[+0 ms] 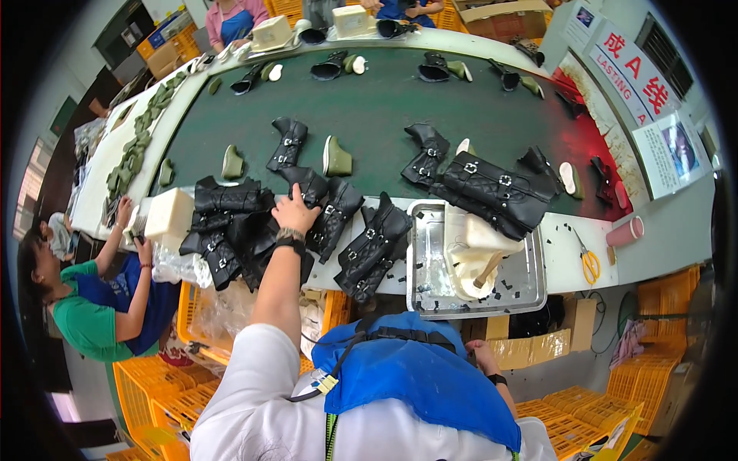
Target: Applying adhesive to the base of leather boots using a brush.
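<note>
My left hand (297, 213) reaches over the pile at the table's near edge, its fingers closed on a black quilted boot upper (309, 187). More buckled black boot uppers lie around it, among them a pair (375, 244) to its right and a stack (231, 201) to its left. Down beside my blue apron (415, 376), my right hand (484, 358) hangs below table level; its fingers are partly hidden. A large pair of black uppers (498, 192) lies over a cream machine-like block (469, 257) in a metal tray (538, 288).
The green conveyor belt (369, 104) carries black uppers beside olive wedge soles (337, 157). Yellow-handled scissors (589, 265) and a pink roll (626, 231) lie at right. A co-worker in green (92, 307) works at left; others stand across the belt. Orange crates (588, 419) surround me.
</note>
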Tool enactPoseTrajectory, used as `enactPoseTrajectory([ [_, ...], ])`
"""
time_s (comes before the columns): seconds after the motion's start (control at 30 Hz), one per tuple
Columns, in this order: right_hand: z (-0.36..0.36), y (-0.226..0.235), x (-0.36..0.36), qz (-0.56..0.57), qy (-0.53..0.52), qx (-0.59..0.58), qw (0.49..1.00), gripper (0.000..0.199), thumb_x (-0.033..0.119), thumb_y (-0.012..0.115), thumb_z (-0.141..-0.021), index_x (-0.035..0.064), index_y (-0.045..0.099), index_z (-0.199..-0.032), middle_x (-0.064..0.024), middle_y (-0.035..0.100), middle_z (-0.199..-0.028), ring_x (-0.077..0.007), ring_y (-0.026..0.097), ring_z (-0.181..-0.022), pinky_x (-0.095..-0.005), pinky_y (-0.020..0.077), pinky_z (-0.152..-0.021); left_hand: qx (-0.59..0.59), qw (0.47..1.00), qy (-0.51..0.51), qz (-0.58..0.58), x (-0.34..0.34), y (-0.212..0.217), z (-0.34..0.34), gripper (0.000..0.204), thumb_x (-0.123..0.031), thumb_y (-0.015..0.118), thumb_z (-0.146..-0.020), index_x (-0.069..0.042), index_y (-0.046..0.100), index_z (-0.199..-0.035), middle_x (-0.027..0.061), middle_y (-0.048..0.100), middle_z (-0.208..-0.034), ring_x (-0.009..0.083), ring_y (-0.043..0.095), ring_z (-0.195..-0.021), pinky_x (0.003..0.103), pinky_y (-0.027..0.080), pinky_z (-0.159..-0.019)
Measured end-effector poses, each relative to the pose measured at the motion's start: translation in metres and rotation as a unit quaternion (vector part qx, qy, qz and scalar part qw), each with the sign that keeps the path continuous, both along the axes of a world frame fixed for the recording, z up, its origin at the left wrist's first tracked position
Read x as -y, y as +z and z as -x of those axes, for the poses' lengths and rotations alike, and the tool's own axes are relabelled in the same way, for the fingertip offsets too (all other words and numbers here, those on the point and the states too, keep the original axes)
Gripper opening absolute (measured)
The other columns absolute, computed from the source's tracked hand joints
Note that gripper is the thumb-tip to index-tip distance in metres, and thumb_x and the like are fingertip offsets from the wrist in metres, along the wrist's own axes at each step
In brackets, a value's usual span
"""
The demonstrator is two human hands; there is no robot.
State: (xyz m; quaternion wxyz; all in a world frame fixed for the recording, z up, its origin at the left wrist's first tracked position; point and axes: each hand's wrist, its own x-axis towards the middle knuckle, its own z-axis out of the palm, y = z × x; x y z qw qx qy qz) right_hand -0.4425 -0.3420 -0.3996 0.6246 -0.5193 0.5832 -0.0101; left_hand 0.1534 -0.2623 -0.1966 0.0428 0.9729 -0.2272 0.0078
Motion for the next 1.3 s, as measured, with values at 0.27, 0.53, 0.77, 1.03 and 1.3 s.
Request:
enactPoseTrajectory([
  [0.27,0.004,0.041,-0.014,0.009,-0.082,-0.038,0.996,0.006,0.007,0.058,-0.081,0.002,0.061,-0.079,-0.0034,0.059,-0.064,-0.0121,0.054,-0.054,-0.0247,0.0442,-0.049,-0.081,0.882,-0.084,0.456,-0.023,0.101,0.028,0.078,-0.024,0.075,-0.066,-0.001,0.035,-0.13,0.0193,0.059,-0.102,0.0288,0.06,-0.09,0.034,0.046,-0.08],
  [0.53,-0.091,0.222,0.032,0.132,0.158,0.145,0.968,0.015,0.009,0.055,-0.085,-0.0031,0.059,-0.094,-0.0031,0.061,-0.075,-0.0094,0.056,-0.069,-0.022,0.0458,-0.066,-0.308,0.793,-0.4,0.342,-0.027,0.139,0.141,0.064,-0.02,0.076,-0.065,-0.002,0.048,-0.119,0.016,0.06,-0.103,0.0247,0.061,-0.09,0.034,0.047,-0.081],
  [0.77,-0.217,0.341,0.012,0.339,0.179,0.275,0.882,0.029,0.011,0.068,-0.074,0.0015,0.059,-0.1,-0.0055,0.06,-0.078,-0.0123,0.053,-0.062,-0.0242,0.0447,-0.06,-0.226,0.78,-0.505,0.295,-0.026,0.122,0.182,0.071,-0.025,0.076,-0.061,-0.002,0.044,-0.121,0.0166,0.058,-0.099,0.0334,0.056,-0.092,0.04,0.043,-0.081],
  [1.03,-0.273,0.345,-0.005,0.531,0.275,0.275,0.753,0.018,0.015,0.069,-0.073,0.0026,0.063,-0.085,-0.0098,0.056,-0.063,-0.0255,0.054,-0.056,-0.0355,0.0418,-0.051,-0.282,0.783,-0.454,0.318,-0.042,0.118,0.176,0.106,-0.034,0.08,-0.061,0.001,0.016,-0.138,0.0241,0.046,-0.12,0.0377,0.049,-0.108,0.04,0.041,-0.091],
  [1.3,-0.276,0.355,-0.007,0.531,0.283,0.295,0.743,0.021,0.019,0.068,-0.074,0.0044,0.065,-0.088,-0.007,0.062,-0.069,-0.024,0.057,-0.062,-0.0346,0.0448,-0.057,-0.234,0.792,-0.444,0.347,-0.042,0.131,0.172,0.095,-0.024,0.081,-0.059,0.002,0.028,-0.135,0.0206,0.052,-0.115,0.0315,0.054,-0.106,0.034,0.043,-0.088],
])
